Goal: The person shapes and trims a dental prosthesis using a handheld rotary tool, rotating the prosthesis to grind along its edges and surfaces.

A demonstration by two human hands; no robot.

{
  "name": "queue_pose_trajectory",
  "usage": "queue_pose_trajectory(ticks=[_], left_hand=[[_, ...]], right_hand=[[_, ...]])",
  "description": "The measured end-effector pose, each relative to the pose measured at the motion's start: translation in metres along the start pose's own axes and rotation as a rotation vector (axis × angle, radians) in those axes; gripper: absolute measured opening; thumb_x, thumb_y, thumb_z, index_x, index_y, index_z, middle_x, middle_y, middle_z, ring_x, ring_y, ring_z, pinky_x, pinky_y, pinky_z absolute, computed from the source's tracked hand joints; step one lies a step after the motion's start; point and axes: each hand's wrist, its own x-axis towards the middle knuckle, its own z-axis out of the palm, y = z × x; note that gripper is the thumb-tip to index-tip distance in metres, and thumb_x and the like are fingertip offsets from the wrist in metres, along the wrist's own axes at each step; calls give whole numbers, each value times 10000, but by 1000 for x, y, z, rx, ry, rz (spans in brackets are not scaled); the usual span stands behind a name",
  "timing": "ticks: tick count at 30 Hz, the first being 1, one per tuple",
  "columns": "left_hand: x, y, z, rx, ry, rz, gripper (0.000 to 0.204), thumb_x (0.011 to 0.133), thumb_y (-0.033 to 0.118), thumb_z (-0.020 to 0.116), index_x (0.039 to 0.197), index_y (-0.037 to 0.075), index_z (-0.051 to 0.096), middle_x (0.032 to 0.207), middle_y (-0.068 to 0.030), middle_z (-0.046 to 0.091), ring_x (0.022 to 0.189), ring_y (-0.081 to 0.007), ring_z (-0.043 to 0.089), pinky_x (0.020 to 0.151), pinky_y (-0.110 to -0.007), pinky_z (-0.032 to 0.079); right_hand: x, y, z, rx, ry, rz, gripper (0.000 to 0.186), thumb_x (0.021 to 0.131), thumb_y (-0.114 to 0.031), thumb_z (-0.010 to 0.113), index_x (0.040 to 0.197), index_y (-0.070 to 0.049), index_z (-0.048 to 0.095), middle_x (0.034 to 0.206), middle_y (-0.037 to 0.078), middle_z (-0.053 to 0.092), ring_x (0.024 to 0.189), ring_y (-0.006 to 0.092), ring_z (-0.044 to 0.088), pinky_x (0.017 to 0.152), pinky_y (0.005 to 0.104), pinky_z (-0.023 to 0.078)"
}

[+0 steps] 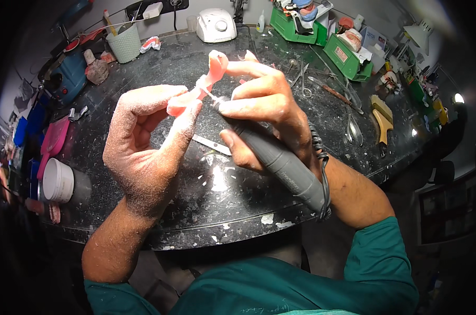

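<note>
Pink plastic, a small curved piece (pixel 216 69), sits before me near the middle of the scene, held up above the table; from where I watch, the left hand (pixel 143 134) pinches its lower end between thumb and fingers, white dust coating the skin. My view puts the right hand (pixel 272 102) just to the right, fingers wrapped around a dark drill (pixel 282 165), whose thin bit points left at the piece; I cannot tell whether the right fingertips also touch it. A coiled cord (pixel 325 181) hangs by the drill's near end. Beyond, I see a black, white-flecked table (pixel 183 60). Right of the hands lie scissors (pixel 301 80) and a brush (pixel 382 123); to the left, a white tub (pixel 58 180) beside a pink dustpan (pixel 53 137). At the far side stand a white box with a dial (pixel 216 27) and, farther right, a green bin (pixel 345 60).
</note>
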Motion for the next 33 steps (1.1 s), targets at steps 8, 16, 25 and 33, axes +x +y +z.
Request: queue_pose_trajectory(ticks=[8, 16, 25, 33], left_hand=[[3, 6, 1, -62, 30, -144, 256, 864, -91, 734, 1074, -21, 604, 1107, -126, 670, 1032, -163, 681, 964, -312, 553], [4, 5, 2, -163, 45, -229, 211, 879, -87, 722, 1037, -13, 602, 1071, -121, 688, 1001, -145, 679, 934, -291, 551], [5, 5, 4, -191, 69, -255, 198, 884, -95, 713, 1022, -16, 595, 1054, -120, 691, 985, -138, 676, 927, -288, 550], [5, 3, 2, -229, 66, -269, 195, 892, -86, 710, 1019, -12, 583, 1054, -128, 692, 986, -153, 681, 939, -303, 546]], right_hand=[[0, 1, -4, -28, -38, 1, 469, 698, 27, 752, 1135, -64, 610, 1031, 124, 593, 1219, 413, 596, 1099, 638, 380], [-1, 1, -3, -31, -57, 17, 477, 696, 50, 738, 1137, -73, 606, 1027, 120, 588, 1216, 416, 604, 1104, 662, 359], [2, 0, -5, -22, -88, 9, 495, 692, 65, 715, 1149, -75, 589, 1027, 114, 576, 1234, 402, 602, 1122, 669, 329], [0, 2, 0, 32, -5, 44, 424, 704, 22, 770, 1086, -99, 633, 959, 83, 599, 1210, 353, 616, 1112, 689, 292]])
